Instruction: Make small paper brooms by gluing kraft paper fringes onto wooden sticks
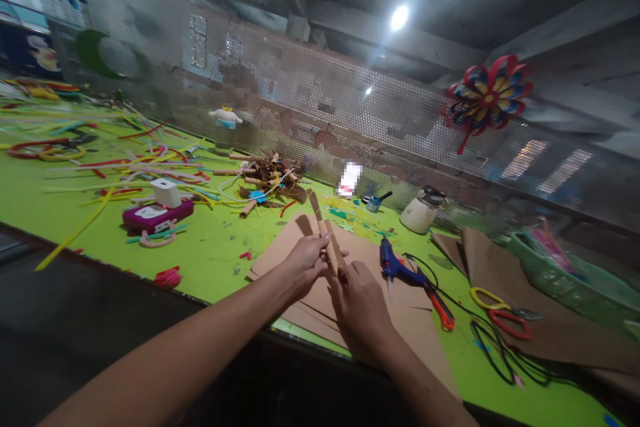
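Observation:
Above the brown paper sheets (415, 327), a narrow piece of rolled brown paper (331, 247) is held between both hands, its darker, thinner end pointing away from me. My left hand (307, 265) pinches it from the left near its middle. Lower down, my right hand (361, 297) has its fingers closed around the near end, partly hiding it. To the right of my hands a blue glue gun (400, 267) rests on the sheets, nozzle toward me. Beside it lies a cutter with a red-orange handle (441, 310).
A heap of brown paper rolls (273, 180) lies ahead, left of a lit phone (349, 179). Pipe cleaners (150, 163) and a purple box (157, 215) cover the left. Scissors (510, 320), a black cable (493, 357) and a green basket (560, 280) are at right.

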Available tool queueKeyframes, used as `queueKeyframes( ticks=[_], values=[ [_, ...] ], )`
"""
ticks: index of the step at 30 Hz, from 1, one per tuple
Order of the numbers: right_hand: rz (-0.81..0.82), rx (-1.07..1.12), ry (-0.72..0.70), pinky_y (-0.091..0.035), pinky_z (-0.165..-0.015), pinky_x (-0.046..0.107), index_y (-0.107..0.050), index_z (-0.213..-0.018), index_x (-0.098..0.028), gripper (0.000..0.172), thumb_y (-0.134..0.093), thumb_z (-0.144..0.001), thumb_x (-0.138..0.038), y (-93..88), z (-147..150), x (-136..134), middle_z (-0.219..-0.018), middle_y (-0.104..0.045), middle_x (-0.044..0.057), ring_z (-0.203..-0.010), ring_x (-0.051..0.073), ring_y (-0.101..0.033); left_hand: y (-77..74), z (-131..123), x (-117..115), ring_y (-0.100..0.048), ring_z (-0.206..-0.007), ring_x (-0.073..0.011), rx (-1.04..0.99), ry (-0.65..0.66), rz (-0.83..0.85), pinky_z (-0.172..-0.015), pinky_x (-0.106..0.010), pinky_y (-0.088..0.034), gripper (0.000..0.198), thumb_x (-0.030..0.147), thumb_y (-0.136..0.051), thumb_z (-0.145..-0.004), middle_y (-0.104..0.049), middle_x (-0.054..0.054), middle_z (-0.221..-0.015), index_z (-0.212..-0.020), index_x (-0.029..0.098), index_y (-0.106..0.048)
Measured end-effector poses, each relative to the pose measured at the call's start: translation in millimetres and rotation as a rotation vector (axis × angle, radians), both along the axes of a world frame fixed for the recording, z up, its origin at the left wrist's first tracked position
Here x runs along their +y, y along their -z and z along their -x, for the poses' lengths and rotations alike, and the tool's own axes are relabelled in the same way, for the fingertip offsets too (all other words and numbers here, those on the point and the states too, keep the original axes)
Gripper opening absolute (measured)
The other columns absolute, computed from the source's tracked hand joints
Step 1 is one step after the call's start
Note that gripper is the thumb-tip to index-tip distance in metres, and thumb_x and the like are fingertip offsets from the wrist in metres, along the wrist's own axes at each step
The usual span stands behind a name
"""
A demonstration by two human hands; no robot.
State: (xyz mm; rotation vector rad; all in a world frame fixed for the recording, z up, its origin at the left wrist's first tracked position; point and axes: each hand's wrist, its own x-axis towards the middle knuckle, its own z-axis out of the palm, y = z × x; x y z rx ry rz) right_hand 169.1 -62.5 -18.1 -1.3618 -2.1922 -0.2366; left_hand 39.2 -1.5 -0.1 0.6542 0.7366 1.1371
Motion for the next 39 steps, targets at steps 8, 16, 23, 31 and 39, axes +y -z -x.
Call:
queueKeyframes(
  ticks=[8, 16, 23, 31, 39],
  values=[
    [0.007, -0.044, 0.009, -0.034, -0.063, 0.029, -0.054, -0.084, -0.016, 0.010, -0.045, -0.084, -0.014, -0.5, 1, 1, -0.081, -0.056, 0.007, -0.075, 0.019, -0.049, -0.7, -1, 0, -0.067, -0.070, -0.0219, 0.006, -0.032, -0.022, -0.058, -0.031, -0.055, 0.005, 0.017, -0.046, -0.086, -0.056, -0.004, -0.067, -0.089, 0.014, -0.046],
    [-0.032, -0.045, 0.030, -0.032, -0.062, 0.030, -0.054, -0.083, -0.017, 0.012, -0.044, -0.083, -0.010, 1.8, 0, 5, -0.078, -0.056, 0.007, -0.074, 0.020, -0.049, -7.3, 0, -7, -0.067, -0.081, -0.0223, 0.031, -0.053, -0.091, -0.061, -0.028, -0.054, 0.014, 0.011, -0.053, -0.079, -0.062, -0.005, -0.077, -0.090, 0.017, -0.045],
    [-0.002, -0.049, 0.027, -0.034, -0.065, 0.030, -0.055, -0.083, -0.017, 0.011, -0.046, -0.082, -0.010, 1.3, 1, 3, -0.080, -0.057, 0.007, -0.077, 0.020, -0.050, -0.8, -4, -5, -0.067, -0.078, -0.0218, 0.080, -0.080, -0.073, -0.062, -0.026, -0.053, 0.008, 0.011, -0.050, -0.081, -0.064, -0.008, -0.071, -0.088, 0.013, -0.054],
    [0.025, -0.080, -0.031, -0.034, -0.063, 0.029, -0.059, -0.090, -0.019, 0.011, -0.054, -0.082, -0.023, -16.0, -1, 0, -0.083, -0.056, 0.006, -0.075, 0.019, -0.048, 1.1, 0, 3, -0.064, -0.064, -0.0182, 0.193, -0.117, -0.013, -0.061, -0.027, -0.051, 0.006, 0.013, -0.051, -0.078, -0.063, -0.006, -0.063, -0.080, 0.013, -0.056],
    [-0.056, -0.091, -0.182, -0.037, -0.072, 0.031, -0.064, -0.088, -0.018, 0.016, -0.059, -0.073, -0.018, -27.6, -27, -2, -0.091, -0.062, 0.007, -0.084, 0.021, -0.049, -1.2, -7, 19, -0.055, -0.051, -0.0128, 0.252, -0.104, -0.017, -0.049, -0.020, -0.042, 0.008, 0.011, -0.056, -0.069, -0.056, -0.001, -0.054, -0.063, 0.015, -0.052]
  ],
)
